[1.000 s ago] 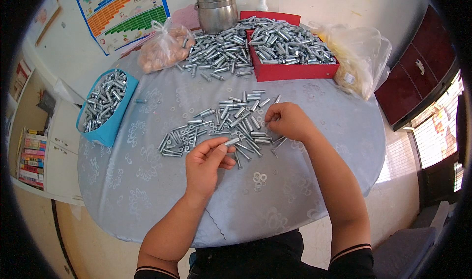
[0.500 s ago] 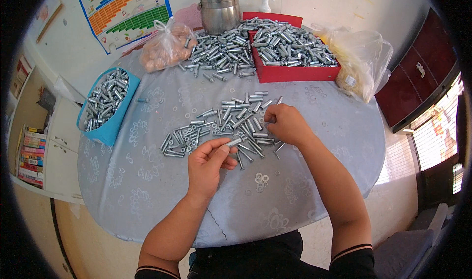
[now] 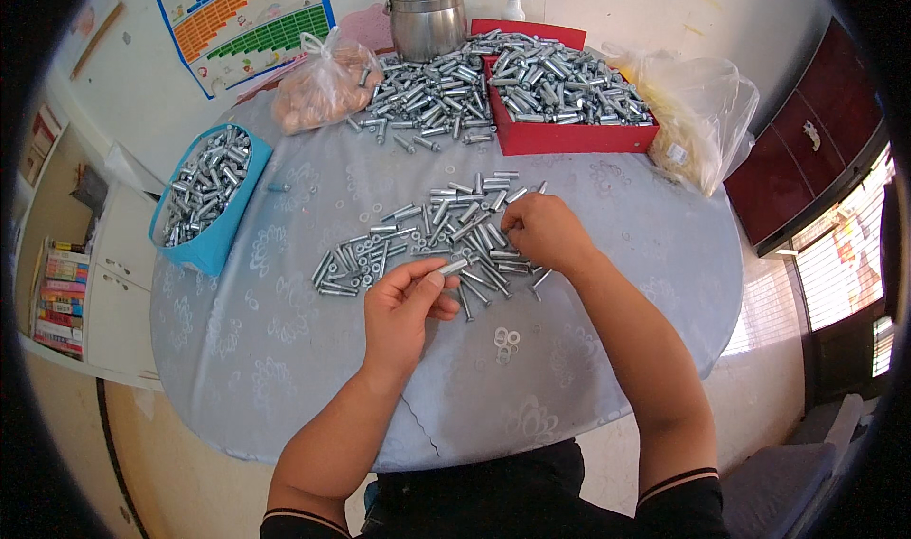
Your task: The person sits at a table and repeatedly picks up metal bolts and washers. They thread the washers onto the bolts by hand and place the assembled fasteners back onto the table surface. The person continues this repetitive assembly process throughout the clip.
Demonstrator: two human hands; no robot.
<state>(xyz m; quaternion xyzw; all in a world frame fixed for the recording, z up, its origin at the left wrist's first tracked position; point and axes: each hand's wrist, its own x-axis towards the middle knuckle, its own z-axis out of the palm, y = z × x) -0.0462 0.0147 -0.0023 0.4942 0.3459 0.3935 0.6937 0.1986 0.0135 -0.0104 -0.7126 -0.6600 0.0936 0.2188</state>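
My left hand (image 3: 406, 302) pinches a silver metal sleeve (image 3: 454, 268) between thumb and fingers, just above the near edge of a loose pile. That pile (image 3: 438, 218) mixes bolts, sleeves, nuts and washers. At its right side my right hand (image 3: 548, 231) reaches down with fingers curled together; whatever they grip is hidden behind the hand. A few bolts (image 3: 472, 294) stick out of the pile between my hands. Nearer to me, several flat washers (image 3: 507, 340) lie together on the grey cloth.
A blue bin (image 3: 226, 224) of assembled bolts stands on the left. At the back are a red box (image 3: 579, 140) full of bolts, a bolt heap (image 3: 432, 98), a steel pot (image 3: 427, 22), a spray bottle (image 3: 513, 3), and plastic bags at left (image 3: 323, 93) and right (image 3: 702, 121).
My right hand has shifted slightly left and nearer along the pile's right side. My left hand keeps hold of the sleeve in nearly the same place.
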